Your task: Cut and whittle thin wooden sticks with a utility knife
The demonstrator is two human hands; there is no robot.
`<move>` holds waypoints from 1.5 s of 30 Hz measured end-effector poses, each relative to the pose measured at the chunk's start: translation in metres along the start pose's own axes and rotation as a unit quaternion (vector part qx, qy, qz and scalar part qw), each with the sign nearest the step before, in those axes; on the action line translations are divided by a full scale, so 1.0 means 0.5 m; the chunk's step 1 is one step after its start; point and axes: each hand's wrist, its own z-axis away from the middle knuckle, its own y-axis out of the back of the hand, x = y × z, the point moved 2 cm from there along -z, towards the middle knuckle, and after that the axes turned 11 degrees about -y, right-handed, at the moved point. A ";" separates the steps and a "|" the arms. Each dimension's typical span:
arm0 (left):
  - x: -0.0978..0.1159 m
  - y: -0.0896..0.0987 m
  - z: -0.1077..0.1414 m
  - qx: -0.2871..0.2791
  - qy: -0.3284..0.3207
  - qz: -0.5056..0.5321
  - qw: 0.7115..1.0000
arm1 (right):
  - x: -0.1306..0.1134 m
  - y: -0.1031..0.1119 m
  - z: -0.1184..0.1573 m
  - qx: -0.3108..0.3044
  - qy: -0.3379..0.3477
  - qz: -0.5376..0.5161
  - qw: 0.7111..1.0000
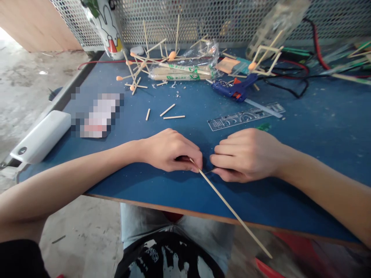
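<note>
My left hand [176,150] pinches the upper end of a long thin wooden stick [234,212], which slants down to the right past the table's front edge. Close on its right, my right hand [246,156] is closed, with a thin dark item between its thumb and fingers; what that item is I cannot make out. It reaches toward the stick near my left fingertips. Three short cut sticks [174,117] lie on the blue table [130,193] beyond my left hand.
Behind my right hand are a clear ruler [223,122] and a blue glue gun [234,88]. Stick frames with orange balls [172,55] and bagged sticks [185,72] line the back. A white case [43,135] and a blurred-out flat item [101,116] lie left.
</note>
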 end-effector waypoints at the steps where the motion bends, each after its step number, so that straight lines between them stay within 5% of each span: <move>1: 0.000 0.000 0.000 0.001 -0.002 0.001 1.000 | -0.001 0.000 0.000 0.001 0.002 0.001 1.000; 25: -0.004 -0.007 0.003 -0.026 -0.038 -0.016 0.999 | -0.031 -0.028 0.010 0.002 -0.021 0.010 1.000; 34: -0.002 -0.005 0.001 -0.017 -0.040 -0.021 0.999 | -0.027 0.008 -0.002 0.051 0.012 -0.012 0.999; 36: -0.003 -0.004 0.002 -0.022 -0.026 -0.012 0.999 | 0.009 0.018 0.014 0.118 -0.021 -0.004 0.993; 38: -0.003 -0.004 0.004 -0.022 -0.023 -0.016 0.999 | 0.057 0.019 0.031 0.178 -0.133 0.031 0.975; 41: -0.004 -0.006 0.006 -0.017 -0.032 -0.026 0.999 | 0.121 -0.004 0.045 0.107 -0.336 0.089 0.932; 45: -0.006 -0.011 0.007 -0.003 -0.054 -0.046 0.997 | 0.138 -0.010 0.030 0.054 -0.338 0.074 0.937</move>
